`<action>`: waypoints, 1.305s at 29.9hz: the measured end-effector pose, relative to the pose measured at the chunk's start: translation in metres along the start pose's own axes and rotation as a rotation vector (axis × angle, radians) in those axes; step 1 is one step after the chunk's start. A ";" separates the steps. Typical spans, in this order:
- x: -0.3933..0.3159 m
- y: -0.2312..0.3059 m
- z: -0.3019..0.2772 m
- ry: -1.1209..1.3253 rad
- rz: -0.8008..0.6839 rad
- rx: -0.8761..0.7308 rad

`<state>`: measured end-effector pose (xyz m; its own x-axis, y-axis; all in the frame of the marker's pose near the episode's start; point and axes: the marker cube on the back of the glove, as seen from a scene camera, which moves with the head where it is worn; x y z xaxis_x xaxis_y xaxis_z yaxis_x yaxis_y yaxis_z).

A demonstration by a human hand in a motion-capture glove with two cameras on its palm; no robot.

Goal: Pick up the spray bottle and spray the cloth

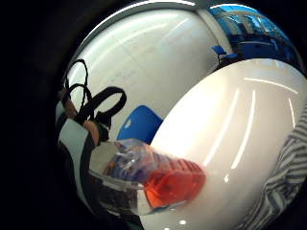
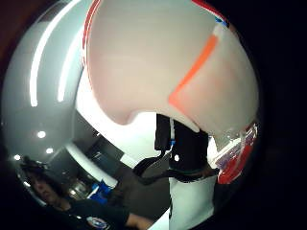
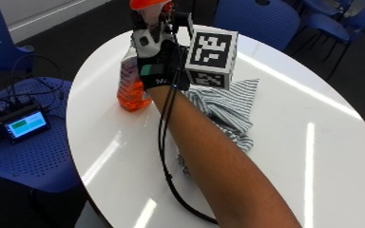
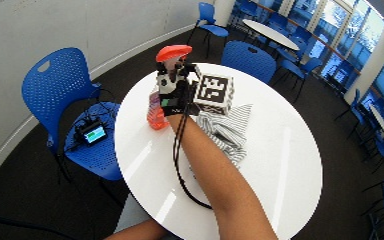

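outside view: gloved right hand (image 3: 159, 61) is at the neck of the spray bottle (image 3: 130, 88), which stands on the round white table (image 3: 296, 142) near its far-left edge. fingers curl round the bottle just under the orange spray head (image 3: 148, 4); the hand grasps the bottle. whether the base is touching the tabletop or just clear of it cannot be told.

bottle long axis: upright, close to vertical. orange head at top, base toward the table. which way the nozzle points cannot be told; only the rounded top of the head shows above the glove.

bottle appearance: clear plastic body, ribbed lower section, orange liquid filling the lower part. little finger side palm view shows the same clear ribbed body with the orange liquid (image 1: 168, 184) close against the palm, white tabletop behind it. thumb side palm view is mostly filled by the pale underside of the spray head with an orange stripe (image 2: 192, 72), very close to the palm.

cloth (image 3: 230, 111): striped grey and white, crumpled, lying on the table to the right of the bottle, near it but apart, partly hidden behind the forearm. its striped edge (image 1: 283, 177) also shows in the little finger side palm view.

wide outside view: blue chair (image 4: 79, 100) beside the table, a small device with a lit screen (image 4: 93, 133) on its seat.
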<state>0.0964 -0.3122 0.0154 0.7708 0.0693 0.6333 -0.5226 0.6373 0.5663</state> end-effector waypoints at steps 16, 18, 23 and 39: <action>0.023 0.022 0.009 0.137 0.096 -0.248; 0.026 0.024 0.006 0.178 0.099 -0.290; 0.029 0.033 -0.019 0.273 0.125 -0.363; -0.042 0.091 -0.038 0.222 0.104 -0.582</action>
<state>0.0306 -0.2281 0.0200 0.8166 0.2710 0.5097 -0.3631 0.9276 0.0885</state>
